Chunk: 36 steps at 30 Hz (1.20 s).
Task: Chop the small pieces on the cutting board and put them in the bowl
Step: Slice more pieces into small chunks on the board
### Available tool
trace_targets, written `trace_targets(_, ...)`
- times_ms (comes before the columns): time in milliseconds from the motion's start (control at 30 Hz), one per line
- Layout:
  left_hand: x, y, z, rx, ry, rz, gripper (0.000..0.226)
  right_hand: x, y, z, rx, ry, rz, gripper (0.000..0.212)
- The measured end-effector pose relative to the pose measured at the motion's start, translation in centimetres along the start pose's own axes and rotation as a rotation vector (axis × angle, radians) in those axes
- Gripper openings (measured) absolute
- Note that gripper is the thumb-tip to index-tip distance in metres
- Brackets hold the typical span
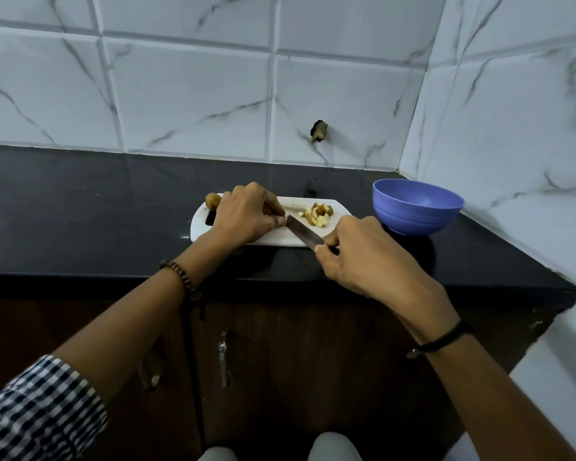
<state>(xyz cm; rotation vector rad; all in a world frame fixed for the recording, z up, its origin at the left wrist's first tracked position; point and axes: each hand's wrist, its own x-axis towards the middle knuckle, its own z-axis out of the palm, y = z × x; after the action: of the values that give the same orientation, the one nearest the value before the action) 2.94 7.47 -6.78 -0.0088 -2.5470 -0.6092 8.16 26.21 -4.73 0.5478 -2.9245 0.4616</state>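
Left arm: navy-and-white checked sleeve (37,410) pushed back; brown beaded bracelet (179,277) with dangling tassel at wrist. Right wrist: black cord band (446,337), small charm. Pale grey trousers (334,447).

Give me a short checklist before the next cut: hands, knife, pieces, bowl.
1. Right hand grips the knife at the handle end: ok.
2. Left hand clear of the blade: not ok, its fingertips sit right at the blade tip.
3. What the left hand is pinching: cannot tell, it is hidden under the fingers.
4. Chopped pieces piled on the cutting board, none spilled on the counter: ok.
5. Bowl upright beside the board's right end: ok.
6. Everything chopped: not ok, a whole brown piece lies at the board's left end.
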Motion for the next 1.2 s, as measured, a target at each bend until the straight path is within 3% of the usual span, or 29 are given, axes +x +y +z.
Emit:
trace_targets(200, 0.2, -0.3, -0.2, -0.026, -0.044, -0.017, 0.016, -1.9, 1.7, -2.7, 0.071, 0.032, -0.002, 0.026)
trace_targets(400, 0.6, -0.1, 0.2, 0.013, -0.027, -0.051, 0.021, -1.3, 2.1, -1.3, 0.137, 0.153, 0.004, 0.029)
trace_targets(633, 0.6, -1.5, -0.4, -0.121, -0.081, -0.021, 0.017, 0.1, 1.6, 0.7, 0.179, 0.216, -0.006, 0.032)
trace_targets(800, 0.6, -1.5, 0.0, -0.086, -0.022, -0.011, 0.014, 0.6, 0.4, 1.9, 0.180, 0.204, 0.010, 0.030)
trace_targets(1200, 1.4, -1.6, 0.4, -0.060, -0.065, -0.062, 0.011, 1.9, -1.7, 2.5, 0.068, 0.213, 0.026, 0.029)
